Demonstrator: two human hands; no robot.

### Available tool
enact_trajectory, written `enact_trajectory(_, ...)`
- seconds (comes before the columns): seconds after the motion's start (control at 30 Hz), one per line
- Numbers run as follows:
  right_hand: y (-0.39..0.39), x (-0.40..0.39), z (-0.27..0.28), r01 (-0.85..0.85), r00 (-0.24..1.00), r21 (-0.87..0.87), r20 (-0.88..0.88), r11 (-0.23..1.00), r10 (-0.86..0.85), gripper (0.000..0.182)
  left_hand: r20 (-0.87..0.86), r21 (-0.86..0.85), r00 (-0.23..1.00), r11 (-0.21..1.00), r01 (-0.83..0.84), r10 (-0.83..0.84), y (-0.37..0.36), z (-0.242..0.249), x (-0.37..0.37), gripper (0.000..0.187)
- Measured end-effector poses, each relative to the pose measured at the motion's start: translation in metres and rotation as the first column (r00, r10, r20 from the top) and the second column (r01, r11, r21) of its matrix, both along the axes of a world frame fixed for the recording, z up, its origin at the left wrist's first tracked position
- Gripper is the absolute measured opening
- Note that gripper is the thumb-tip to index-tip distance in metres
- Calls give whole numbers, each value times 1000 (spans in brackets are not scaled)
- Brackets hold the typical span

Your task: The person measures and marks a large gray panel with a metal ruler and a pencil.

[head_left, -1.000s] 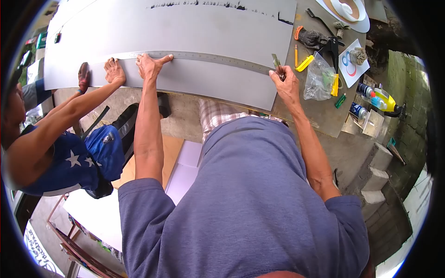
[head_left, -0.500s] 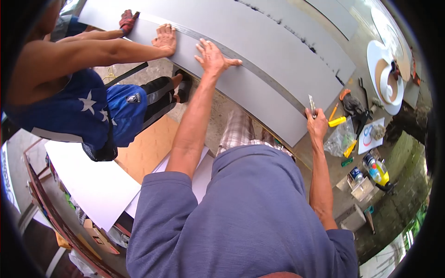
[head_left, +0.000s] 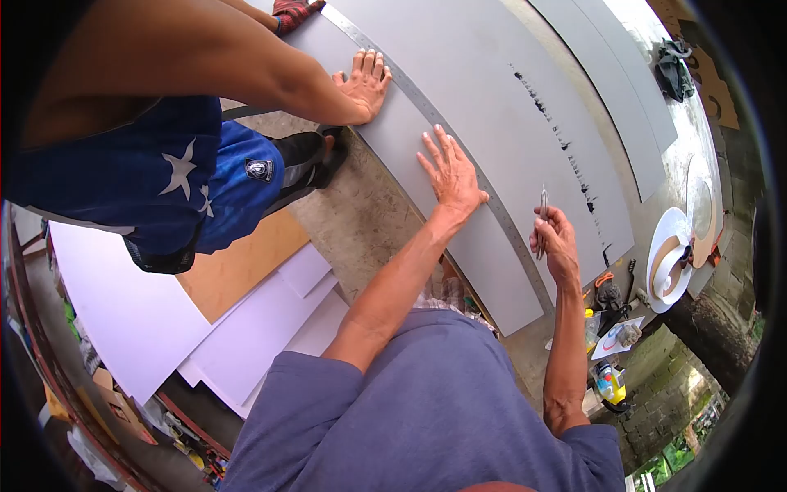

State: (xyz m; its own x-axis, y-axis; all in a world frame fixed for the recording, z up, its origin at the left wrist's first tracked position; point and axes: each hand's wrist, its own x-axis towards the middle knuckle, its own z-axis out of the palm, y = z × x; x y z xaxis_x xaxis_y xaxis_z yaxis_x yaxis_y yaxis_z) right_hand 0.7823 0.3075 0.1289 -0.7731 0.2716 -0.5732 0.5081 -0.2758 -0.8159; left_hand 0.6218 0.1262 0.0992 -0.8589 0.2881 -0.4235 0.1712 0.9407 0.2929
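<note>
My left hand lies flat with its fingers spread on the grey sheet, its fingertips and thumb at the edge of a long metal ruler. In my right hand is a slim metal cutter, its tip pointing up, above the sheet to the right of the ruler. A co-worker's bare hand presses the sheet beside the ruler. The co-worker's other hand, in a red glove, is at the ruler's far end. Black marks run across the sheet.
The co-worker in blue leans in from the left. White panels and a brown board lie at lower left. Another grey sheet is at upper right. White cut shapes and a yellow bottle are at the right.
The view has shifted. My right hand has moved with the cutter from beside the ruler's near end to over the sheet. My left hand still rests by the ruler.
</note>
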Motion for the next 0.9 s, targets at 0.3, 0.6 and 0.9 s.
enact_trajectory(0.3, -76, -309, -11, -468, 840, 336, -117, 818, 529, 45, -124, 9, 983, 991, 136, -134, -3, 1, 8, 128)
enact_trajectory(0.6, -136, -461, -55, -422, 792, 655, -70, 626, 607, 40, -47, 78, 992, 989, 122, -119, -5, 1, 5, 136)
enact_trajectory(0.9, -65, -305, -27, 78, 862, 218, -506, 973, 44, 34, -112, 162, 989, 980, 116, -98, -4, -7, 9, 136)
